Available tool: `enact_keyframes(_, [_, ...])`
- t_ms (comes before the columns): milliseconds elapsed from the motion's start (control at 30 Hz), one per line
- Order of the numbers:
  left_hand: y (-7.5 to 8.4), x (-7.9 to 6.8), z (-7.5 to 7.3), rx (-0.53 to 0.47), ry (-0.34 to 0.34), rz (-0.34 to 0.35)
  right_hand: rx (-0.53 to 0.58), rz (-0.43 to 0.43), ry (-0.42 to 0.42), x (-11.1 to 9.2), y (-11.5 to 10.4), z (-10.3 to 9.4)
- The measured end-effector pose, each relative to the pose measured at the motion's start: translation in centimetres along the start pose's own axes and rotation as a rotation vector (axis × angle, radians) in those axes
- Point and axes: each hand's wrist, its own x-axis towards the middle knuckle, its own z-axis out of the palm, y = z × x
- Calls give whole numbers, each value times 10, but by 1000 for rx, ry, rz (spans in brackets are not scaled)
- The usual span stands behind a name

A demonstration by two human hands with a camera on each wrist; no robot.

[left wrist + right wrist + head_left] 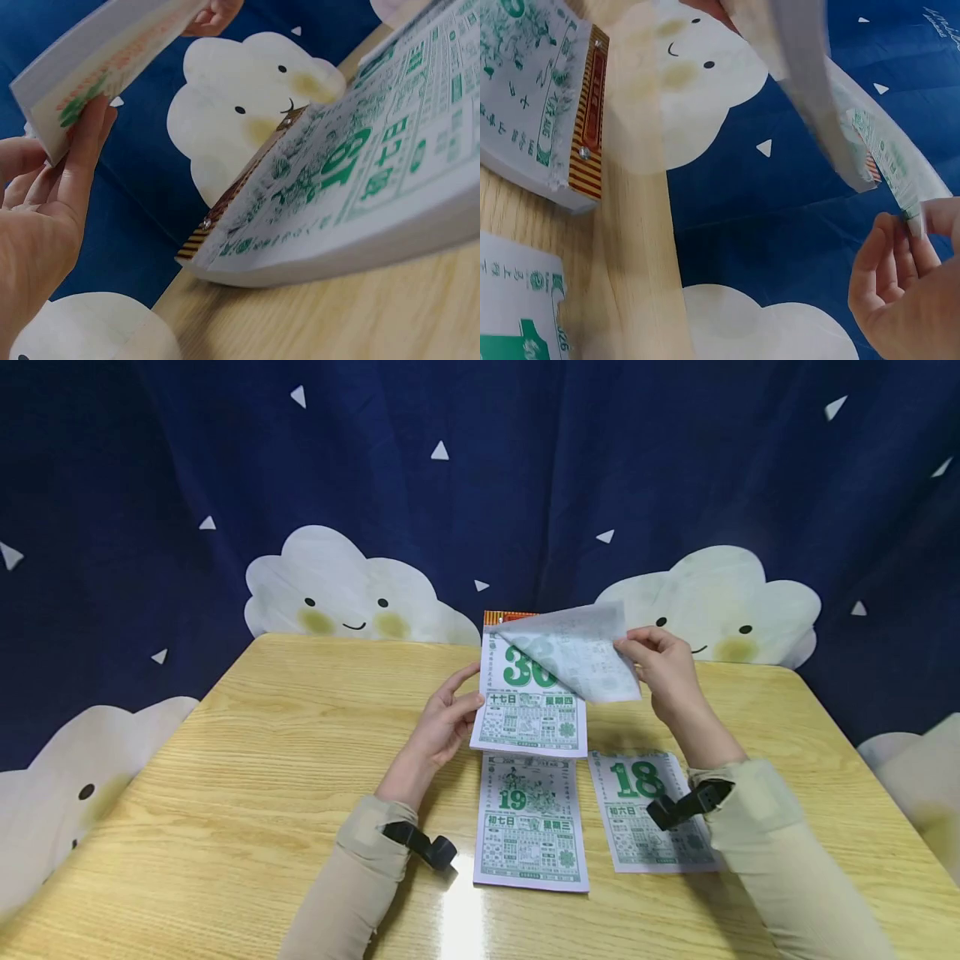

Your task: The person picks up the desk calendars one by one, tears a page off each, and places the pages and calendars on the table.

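Observation:
In the head view my left hand [444, 720] grips the left edge of a thick tear-off calendar [528, 727], held up with a green 30 on its front. Fingers behind and thumb in front show in the left wrist view, where the hand [45, 225] is at the left. My right hand [663, 672] pinches the right edge of the top sheet [600, 652], folded up diagonally with its pale back showing. That sheet still meets the block near its red and gold top strip [506, 617]. The right wrist view shows the pinch at the sheet's corner [909, 202].
A second calendar [531, 852], showing 19, lies on the wooden table [300, 777] just below the raised one. Right of it is a loose sheet [626, 835] marked 18, with a ragged top edge. A dark blue cloud-patterned curtain [480, 485] hangs behind.

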Motion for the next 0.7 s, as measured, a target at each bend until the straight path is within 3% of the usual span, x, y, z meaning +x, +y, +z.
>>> enact_keyframes(133, [1,0,-1,51,-33,17,-101,-73,11,-33,-42,18])
enact_keyframes(267, [0,-1,-3,89,-42,21,-231,-74,25,-52,-71,31])
enact_keyframes(700, [-5,1,-4,169,-68,7,-330,-63,75,-44,-77,31])
